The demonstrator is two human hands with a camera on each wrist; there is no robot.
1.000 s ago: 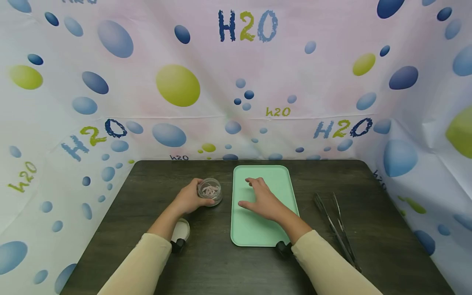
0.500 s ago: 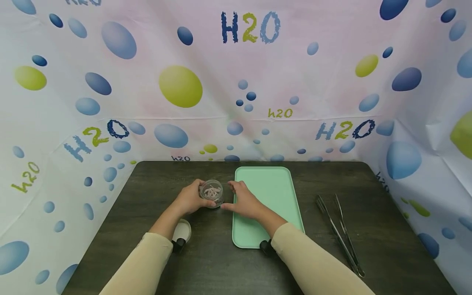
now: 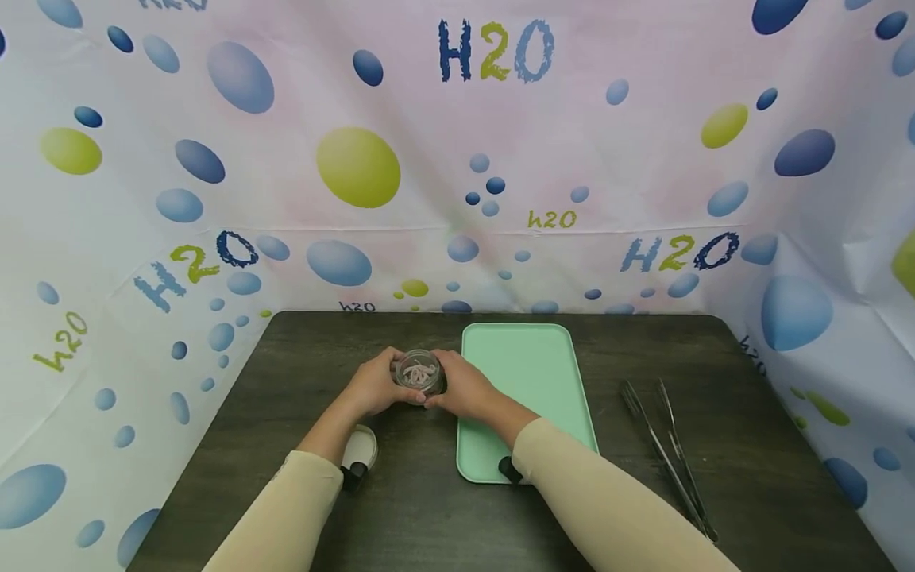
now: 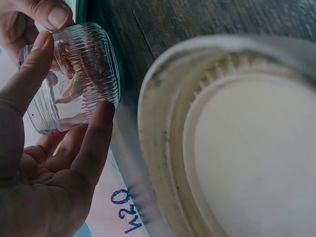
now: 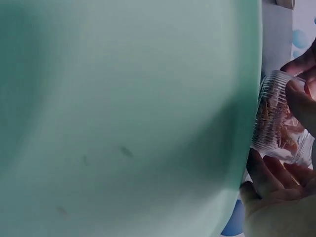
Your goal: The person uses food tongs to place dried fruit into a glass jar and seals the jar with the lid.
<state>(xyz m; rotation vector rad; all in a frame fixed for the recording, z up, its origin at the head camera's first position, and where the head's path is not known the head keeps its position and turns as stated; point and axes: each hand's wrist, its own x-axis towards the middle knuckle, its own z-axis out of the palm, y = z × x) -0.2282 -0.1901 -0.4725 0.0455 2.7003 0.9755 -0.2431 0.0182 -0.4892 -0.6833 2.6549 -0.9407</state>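
Observation:
A small open glass jar (image 3: pixel 419 355) with ribbed lower walls stands on the dark table left of the tray, several pale pinkish twisted pieces inside. My left hand (image 3: pixel 374 385) grips its left side, thumb in front and fingers behind. From the right, my right hand (image 3: pixel 468 388) holds the same jar, its thumb close to the left thumb. In the left wrist view the fingers lie against the ribbed glass (image 4: pixel 106 64). The right wrist view shows the jar (image 5: pixel 269 116) beside the tray edge, both hands around it.
The mint-green tray (image 3: pixel 525 373) lies right of the jar, under my right forearm. A round white lid (image 3: pixel 363 447) lies inner side up by my left wrist. Metal tongs (image 3: pixel 661 447) rest spread at the right. A printed sheet (image 3: pixel 422 103) hangs behind the table.
My right hand has moved left from over the tray to the jar and now grips it. The left hand keeps its hold, and the jar has barely moved.

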